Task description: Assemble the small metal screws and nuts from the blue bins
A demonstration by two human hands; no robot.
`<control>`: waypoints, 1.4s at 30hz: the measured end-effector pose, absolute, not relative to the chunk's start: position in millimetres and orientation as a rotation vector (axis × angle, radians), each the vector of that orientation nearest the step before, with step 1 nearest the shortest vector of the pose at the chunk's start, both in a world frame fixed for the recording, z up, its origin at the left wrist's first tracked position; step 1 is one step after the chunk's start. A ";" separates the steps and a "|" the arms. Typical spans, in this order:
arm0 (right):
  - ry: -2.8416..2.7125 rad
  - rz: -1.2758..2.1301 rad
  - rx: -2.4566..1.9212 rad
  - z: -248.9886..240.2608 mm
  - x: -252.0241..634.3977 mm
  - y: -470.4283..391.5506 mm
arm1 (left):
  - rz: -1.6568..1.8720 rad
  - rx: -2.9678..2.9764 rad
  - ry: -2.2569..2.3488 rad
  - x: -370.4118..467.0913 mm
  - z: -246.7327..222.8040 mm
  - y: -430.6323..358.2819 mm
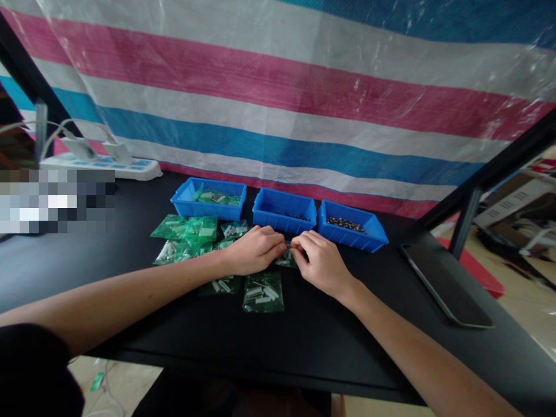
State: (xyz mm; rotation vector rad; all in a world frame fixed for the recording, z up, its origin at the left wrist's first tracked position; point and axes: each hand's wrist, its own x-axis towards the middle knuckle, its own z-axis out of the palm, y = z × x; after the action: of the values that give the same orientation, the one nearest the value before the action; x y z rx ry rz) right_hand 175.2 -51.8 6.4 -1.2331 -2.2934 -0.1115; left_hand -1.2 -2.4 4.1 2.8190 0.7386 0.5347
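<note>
While the blue bins (284,222) are sitting far side, probably for easy reach, left hand (254,250) and right hand (324,263) are curling fingers over a bag (285,260), can't tell what's gripped tbh.

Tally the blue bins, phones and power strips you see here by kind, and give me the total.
Blue bins: 3
Phone: 1
Power strip: 1
Total: 5
The pixelated patch at left hides its contents, so nothing there is counted.

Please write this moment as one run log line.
left hand, right hand: fingertips close together over small green bag | grip: unclear | three blue bins: behind | smartphone: at right
</note>
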 end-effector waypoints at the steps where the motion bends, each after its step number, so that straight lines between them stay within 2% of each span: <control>1: -2.295 -0.112 -1.234 6.8 175.2 -52.0 | 0.537 2.818 0.735 -1.2 4.3 -2.5; 42: -2.226 -0.045 -1.223 5.6 174.7 -51.0 | 0.613 2.684 0.787 -1.0 2.1 -2.8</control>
State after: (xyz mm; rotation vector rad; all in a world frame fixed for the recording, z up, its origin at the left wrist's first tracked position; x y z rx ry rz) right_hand 174.7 -51.0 5.6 -1.2228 -2.2261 -0.0454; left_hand -1.0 -2.8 2.1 2.6844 0.7867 0.6127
